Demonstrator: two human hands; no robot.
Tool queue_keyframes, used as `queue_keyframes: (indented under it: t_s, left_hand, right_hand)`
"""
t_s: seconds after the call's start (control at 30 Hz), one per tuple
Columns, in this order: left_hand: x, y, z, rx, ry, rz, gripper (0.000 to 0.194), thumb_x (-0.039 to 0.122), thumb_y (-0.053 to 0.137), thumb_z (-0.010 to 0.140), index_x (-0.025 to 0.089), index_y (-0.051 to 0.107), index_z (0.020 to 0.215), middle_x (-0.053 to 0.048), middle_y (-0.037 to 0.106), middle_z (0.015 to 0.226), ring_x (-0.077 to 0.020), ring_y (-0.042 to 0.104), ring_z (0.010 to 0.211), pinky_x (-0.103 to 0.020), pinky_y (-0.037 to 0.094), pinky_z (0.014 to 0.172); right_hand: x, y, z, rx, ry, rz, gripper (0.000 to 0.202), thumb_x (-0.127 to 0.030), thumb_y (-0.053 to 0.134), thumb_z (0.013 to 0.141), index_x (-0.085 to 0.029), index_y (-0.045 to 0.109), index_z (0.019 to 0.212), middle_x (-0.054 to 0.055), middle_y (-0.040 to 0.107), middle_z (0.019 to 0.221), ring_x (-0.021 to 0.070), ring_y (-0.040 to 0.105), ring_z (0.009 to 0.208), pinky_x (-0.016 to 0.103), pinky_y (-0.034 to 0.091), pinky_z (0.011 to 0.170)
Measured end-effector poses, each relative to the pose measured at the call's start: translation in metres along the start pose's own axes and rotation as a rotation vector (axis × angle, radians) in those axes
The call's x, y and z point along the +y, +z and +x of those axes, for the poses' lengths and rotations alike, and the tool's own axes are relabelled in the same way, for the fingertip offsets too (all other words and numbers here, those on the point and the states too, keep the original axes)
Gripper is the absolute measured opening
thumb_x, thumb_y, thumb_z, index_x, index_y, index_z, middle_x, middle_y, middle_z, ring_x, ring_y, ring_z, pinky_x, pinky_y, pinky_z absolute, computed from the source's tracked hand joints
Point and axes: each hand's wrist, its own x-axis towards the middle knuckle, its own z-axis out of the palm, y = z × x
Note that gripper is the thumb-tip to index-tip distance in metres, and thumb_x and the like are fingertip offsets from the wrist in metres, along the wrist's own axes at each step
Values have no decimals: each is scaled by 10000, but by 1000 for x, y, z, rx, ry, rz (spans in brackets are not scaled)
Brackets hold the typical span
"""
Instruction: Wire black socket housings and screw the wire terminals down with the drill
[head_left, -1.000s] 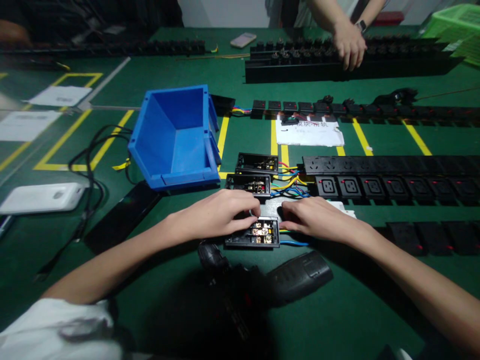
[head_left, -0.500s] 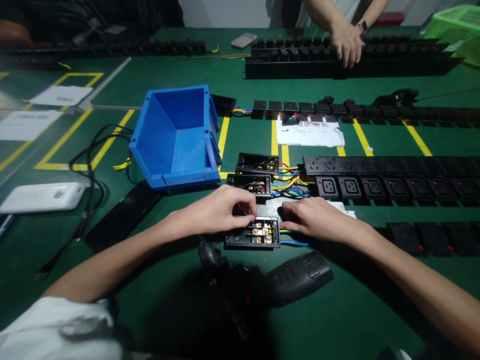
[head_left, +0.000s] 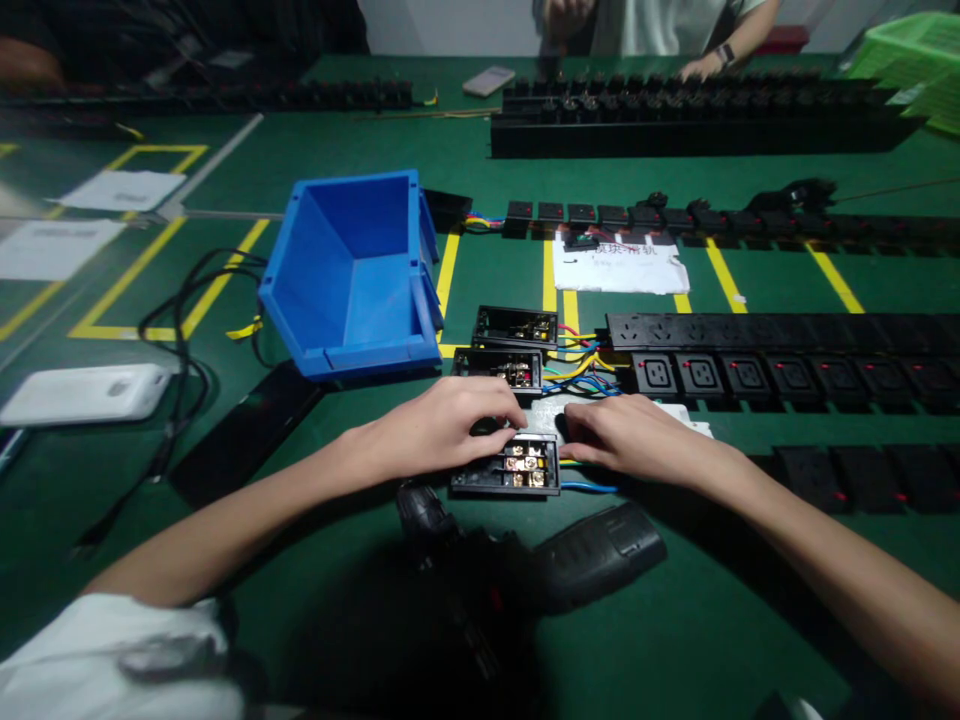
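A small black terminal box with brass contacts lies nearest me at the middle of the green table. My left hand rests over its left and back part, thumb and index finger curled near the back edge; whatever they pinch is too small to tell. At the box's right end, where yellow and blue wires come out, my right hand has its fingers bent together, their tips partly hidden. Two similar boxes sit behind, wired to black socket strips.
A black power tool lies just in front of the box. To the left are a blue bin, a dark phone, a white device and black cables. Across the table, a person's hand is near black strips.
My left hand has shifted slightly right and its fingertips have changed position at the box's back edge. My right hand stays put. Across the table, the person's hands have moved back and apart.
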Motion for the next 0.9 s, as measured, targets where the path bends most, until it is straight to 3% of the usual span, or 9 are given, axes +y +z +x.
queue_keyframes:
  t_s: [0.4,0.73,0.9]
  left_hand:
    - [0,-4,0,-50,16,33,86,138,548,896,128,633,891,-67,611,958,-139,590,875,-250,468,796]
    - [3,-2,-3,-95,200,340,266,191,365,994,131,617,933,-114,616,1021,-162,578,884,-270,463,767]
    - [2,-3,-5,-95,236,362,257,216,379,995,130,621,973,-111,616,1032,-153,582,861,-257,462,748]
  right_hand:
    - [0,0,0,11,-3,5,351,-528,436,959,-191,527,923,23,628,779,152,566,663,239,188,562]
    - [-1,-3,0,-7,3,16,357,-522,441,960,-180,539,929,31,624,771,143,561,650,241,186,562]
    - [-2,-3,-1,-14,3,15,355,-522,439,962,-181,533,932,33,632,786,147,567,670,236,191,568]
